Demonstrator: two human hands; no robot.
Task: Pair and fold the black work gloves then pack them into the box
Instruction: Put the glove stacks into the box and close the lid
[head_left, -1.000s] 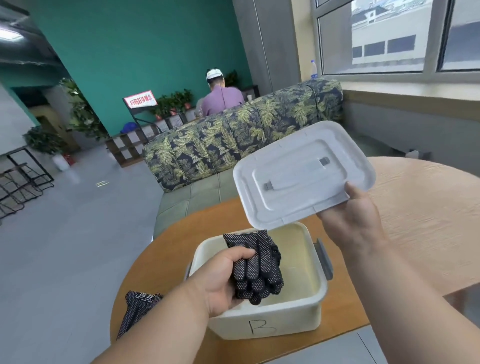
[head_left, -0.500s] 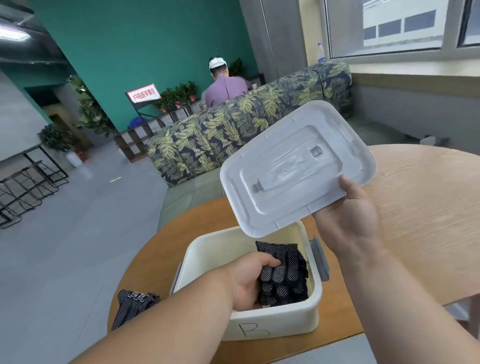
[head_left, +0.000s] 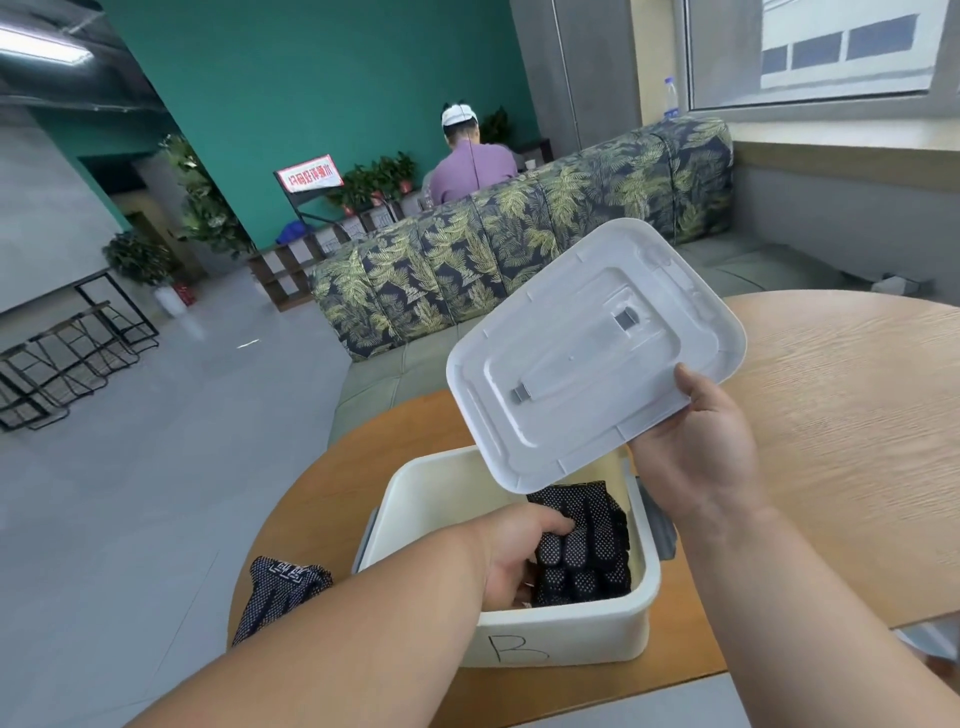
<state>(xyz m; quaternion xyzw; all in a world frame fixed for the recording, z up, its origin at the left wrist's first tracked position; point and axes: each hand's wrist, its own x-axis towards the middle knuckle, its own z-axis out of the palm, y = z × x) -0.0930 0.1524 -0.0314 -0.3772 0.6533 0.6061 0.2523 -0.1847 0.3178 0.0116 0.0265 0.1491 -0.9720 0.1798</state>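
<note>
My left hand (head_left: 519, 556) grips the dotted black gloves (head_left: 582, 545) inside the smooth white box (head_left: 561, 631); my right hand (head_left: 691, 447) pinches its ridged plastic lid (head_left: 592, 353) above.

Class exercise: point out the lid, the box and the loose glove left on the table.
lid (head_left: 597, 358): head view, middle of its flat panel.
box (head_left: 561, 636): head view, front wall by the letter B.
loose glove (head_left: 285, 587): head view, on its dotted cuff end.

A: Where does the single head view look from?
B: From the wearer's head, forward and down, close over the box (head_left: 561, 631) at the round table's (head_left: 841, 415) edge.
</note>
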